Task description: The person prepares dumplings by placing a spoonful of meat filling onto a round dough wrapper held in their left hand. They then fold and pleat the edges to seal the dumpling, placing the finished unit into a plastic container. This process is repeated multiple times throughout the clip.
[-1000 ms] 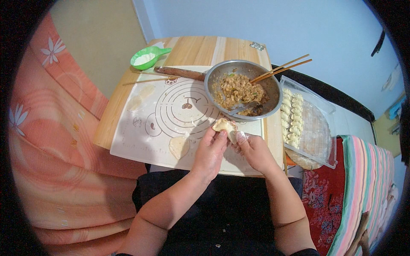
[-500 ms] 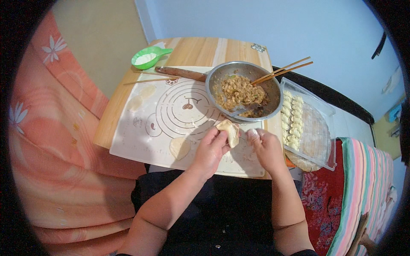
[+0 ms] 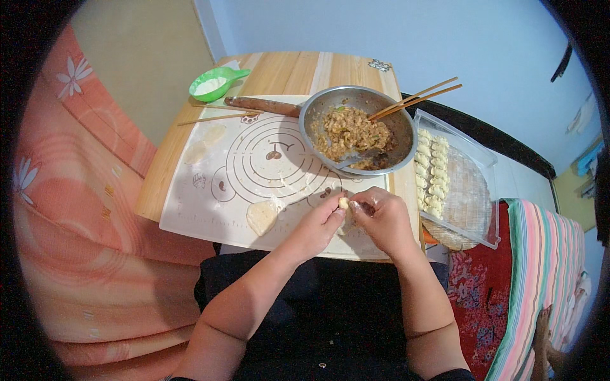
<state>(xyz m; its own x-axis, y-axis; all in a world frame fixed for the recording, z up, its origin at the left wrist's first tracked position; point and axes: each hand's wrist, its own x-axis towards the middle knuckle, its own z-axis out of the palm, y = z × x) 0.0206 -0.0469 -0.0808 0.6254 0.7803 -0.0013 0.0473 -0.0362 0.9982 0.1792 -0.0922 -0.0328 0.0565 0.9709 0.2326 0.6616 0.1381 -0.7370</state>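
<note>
Between my two hands is a dough dumpling [image 3: 344, 204], mostly covered by my fingers. My left hand [image 3: 321, 223] is closed around it from the left. From the right, my right hand [image 3: 384, 219] meets it with thumb and fingers bent in a pinch at its edge. Both hands are just above the near edge of a white printed pastry mat [image 3: 210, 213]. A flat round dough wrapper [image 3: 263, 218] lies on the mat to the left of my left hand. Beyond my hands stands a steel bowl [image 3: 305, 127] of chopped filling [image 3: 356, 130], with chopsticks [image 3: 419, 101] leaning on its rim.
A wooden rolling pin [image 3: 264, 105] lies left of the bowl, near another pair of chopsticks [image 3: 219, 118]. Two fainter wrappers [image 3: 204, 145] rest on the mat's left side. A green scoop [image 3: 222, 89] holds white flour. At right, a clear tray [image 3: 488, 197] contains rows of dumplings [image 3: 436, 171].
My right hand has come leftward to meet my left hand at the dough. The loosely folded wrapper now shows only as a small lump between my fingers. The view has shifted slightly.
</note>
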